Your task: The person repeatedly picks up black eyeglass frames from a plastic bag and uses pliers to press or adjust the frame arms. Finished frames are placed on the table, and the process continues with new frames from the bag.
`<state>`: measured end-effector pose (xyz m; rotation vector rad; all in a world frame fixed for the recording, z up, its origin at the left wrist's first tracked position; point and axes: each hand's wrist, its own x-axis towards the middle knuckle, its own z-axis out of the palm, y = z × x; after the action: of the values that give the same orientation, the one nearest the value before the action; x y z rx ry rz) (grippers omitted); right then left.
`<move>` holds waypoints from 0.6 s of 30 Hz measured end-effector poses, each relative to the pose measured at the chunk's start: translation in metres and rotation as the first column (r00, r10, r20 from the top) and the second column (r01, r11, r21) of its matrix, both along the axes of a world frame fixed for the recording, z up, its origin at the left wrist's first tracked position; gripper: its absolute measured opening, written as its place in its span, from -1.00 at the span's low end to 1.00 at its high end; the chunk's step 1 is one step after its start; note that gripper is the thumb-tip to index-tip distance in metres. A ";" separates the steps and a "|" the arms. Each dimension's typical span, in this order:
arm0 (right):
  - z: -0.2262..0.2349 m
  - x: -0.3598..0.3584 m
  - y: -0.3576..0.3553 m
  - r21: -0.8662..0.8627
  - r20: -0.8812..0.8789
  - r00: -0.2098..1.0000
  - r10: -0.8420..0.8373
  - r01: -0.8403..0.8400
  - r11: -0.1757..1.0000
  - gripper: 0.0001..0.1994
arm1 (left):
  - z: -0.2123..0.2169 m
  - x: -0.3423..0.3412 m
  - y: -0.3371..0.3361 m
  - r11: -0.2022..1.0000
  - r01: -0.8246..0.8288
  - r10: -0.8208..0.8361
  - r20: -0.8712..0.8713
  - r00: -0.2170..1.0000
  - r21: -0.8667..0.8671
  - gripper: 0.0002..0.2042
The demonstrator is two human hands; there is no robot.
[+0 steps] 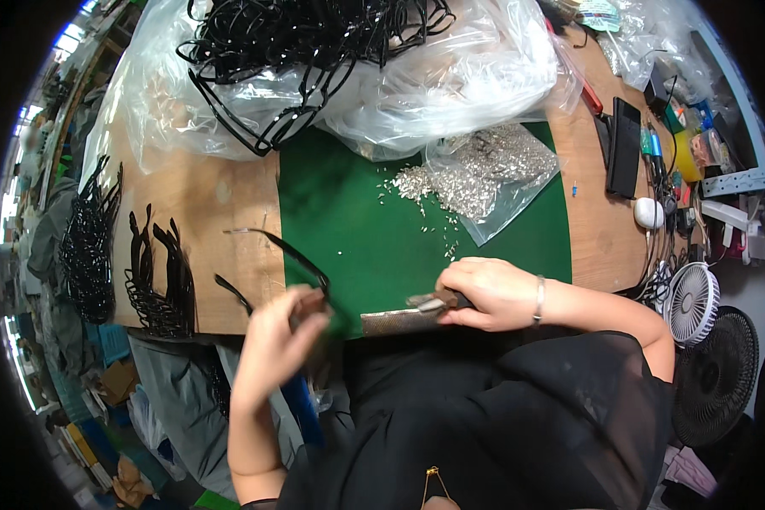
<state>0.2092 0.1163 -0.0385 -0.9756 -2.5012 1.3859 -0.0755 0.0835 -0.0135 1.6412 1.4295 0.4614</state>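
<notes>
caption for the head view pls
Left hand holds a black frame; right hand grips a tool over the green mat.

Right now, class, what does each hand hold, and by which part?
Left hand: thin black plastic eyeglass frame piece, gripped at its lower end. Right hand: small metal hand tool, held by its handle end.
</notes>
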 end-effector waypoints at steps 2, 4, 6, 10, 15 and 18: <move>-0.015 -0.012 -0.005 -0.017 -0.031 0.996 -0.079 0.079 0.997 -0.78 | -0.027 -0.021 0.016 0.993 0.039 -0.006 -0.275 0.961 0.115 -0.73; -0.032 -0.020 -0.012 0.055 -0.156 0.986 -0.065 0.075 0.996 -0.82 | -0.055 -0.052 0.009 0.984 0.082 -0.018 -0.366 0.930 0.160 -0.74; -0.037 -0.010 -0.018 0.098 -0.267 0.956 -0.121 0.152 0.983 -0.81 | -0.055 -0.063 0.013 0.987 0.116 -0.067 -0.384 0.921 0.107 -0.74; -0.031 -0.009 -0.020 0.008 -0.180 0.951 -0.253 0.259 0.966 -0.81 | -0.026 -0.045 0.038 0.959 0.210 -0.139 -0.332 0.933 0.189 -0.72; -0.033 -0.014 -0.022 0.109 -0.234 0.962 -0.139 0.168 0.980 -0.81 | 0.010 0.022 0.102 0.574 0.143 0.231 -0.326 0.917 0.806 -0.76; -0.035 -0.014 -0.025 0.141 -0.212 0.971 -0.113 0.144 0.979 -0.82 | -0.012 0.039 0.149 0.412 0.399 0.508 -0.570 0.646 0.819 -0.89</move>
<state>0.1956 0.0916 -0.0736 -0.8989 -2.3118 1.1687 -0.0364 0.2321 -0.0260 3.0141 2.0513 0.7237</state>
